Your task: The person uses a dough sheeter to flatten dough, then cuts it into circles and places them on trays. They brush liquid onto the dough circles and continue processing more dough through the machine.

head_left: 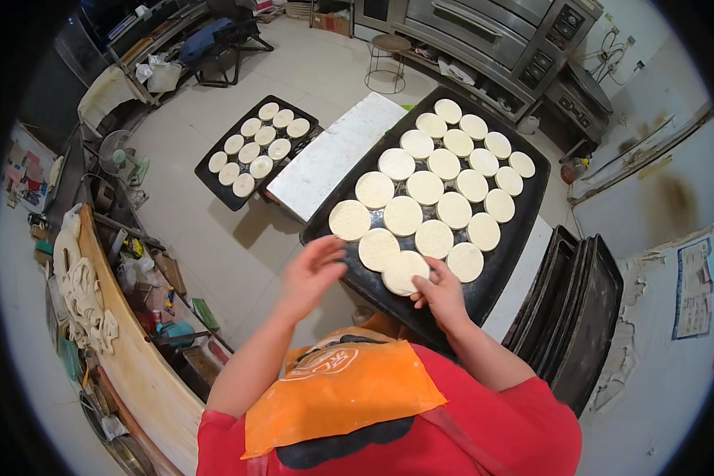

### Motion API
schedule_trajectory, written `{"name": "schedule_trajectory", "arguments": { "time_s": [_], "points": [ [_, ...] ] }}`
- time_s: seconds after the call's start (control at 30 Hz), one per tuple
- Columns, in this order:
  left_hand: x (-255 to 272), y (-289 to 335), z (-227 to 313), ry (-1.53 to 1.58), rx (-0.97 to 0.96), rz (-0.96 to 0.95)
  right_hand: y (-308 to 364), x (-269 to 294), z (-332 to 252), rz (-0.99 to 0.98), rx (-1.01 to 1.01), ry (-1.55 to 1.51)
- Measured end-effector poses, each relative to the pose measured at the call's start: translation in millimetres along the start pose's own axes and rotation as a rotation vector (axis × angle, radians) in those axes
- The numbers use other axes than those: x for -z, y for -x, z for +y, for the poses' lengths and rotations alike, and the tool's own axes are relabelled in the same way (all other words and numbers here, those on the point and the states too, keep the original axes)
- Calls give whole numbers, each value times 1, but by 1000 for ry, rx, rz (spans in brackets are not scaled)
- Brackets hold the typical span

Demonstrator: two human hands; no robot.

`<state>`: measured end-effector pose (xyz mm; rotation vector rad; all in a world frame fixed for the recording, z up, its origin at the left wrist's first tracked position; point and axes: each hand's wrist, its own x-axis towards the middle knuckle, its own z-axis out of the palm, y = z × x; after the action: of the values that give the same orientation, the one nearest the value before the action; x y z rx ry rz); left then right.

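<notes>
Pale dough round [403, 274] pinched by right hand [444, 301], just left of its fingers, over black tray [490, 279]; no long axis. Left hand [309, 279] farther, blurred, fingers loosely curled, empty.

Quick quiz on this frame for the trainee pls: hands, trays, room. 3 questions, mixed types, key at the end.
1. Multiple choice: what stands on edge at the right side of the picture?
A) a fan
B) a row of dark trays
C) a round stool

2. True or false: the right hand grips a pale dough disc, while no disc shows in the left hand.

3. Short answer: which carries more discs, the large tray in front of the person or the small tray farther to the left?

Key: 1. B. 2. True. 3. The large tray.
</notes>
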<state>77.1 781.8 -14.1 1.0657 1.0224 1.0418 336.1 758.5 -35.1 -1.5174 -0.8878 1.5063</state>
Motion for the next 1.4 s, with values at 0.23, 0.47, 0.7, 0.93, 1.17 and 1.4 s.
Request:
{"name": "schedule_trajectory", "arguments": {
  "time_s": [0.23,0.47,0.7,0.93,1.17,1.4],
  "points": [
    [174,194,-112,-996,48,1114,3,16,-1,113,404,777],
    [139,555,-194,-600,1461,2182,-72,-33,14,-131,425,570],
    [4,647,-208,5,1811,2154,-126,-129,27,-69,688,794],
    [-73,687,-311,-647,1358,2291,-28,-286,13,-479,1010,735],
    [38,619,-166,-301,996,1826,121,-353,73,-1277,586,881],
    [177,345,-72,-97,5,857,126,-328,68,-1216,563,619]
  ]
}}
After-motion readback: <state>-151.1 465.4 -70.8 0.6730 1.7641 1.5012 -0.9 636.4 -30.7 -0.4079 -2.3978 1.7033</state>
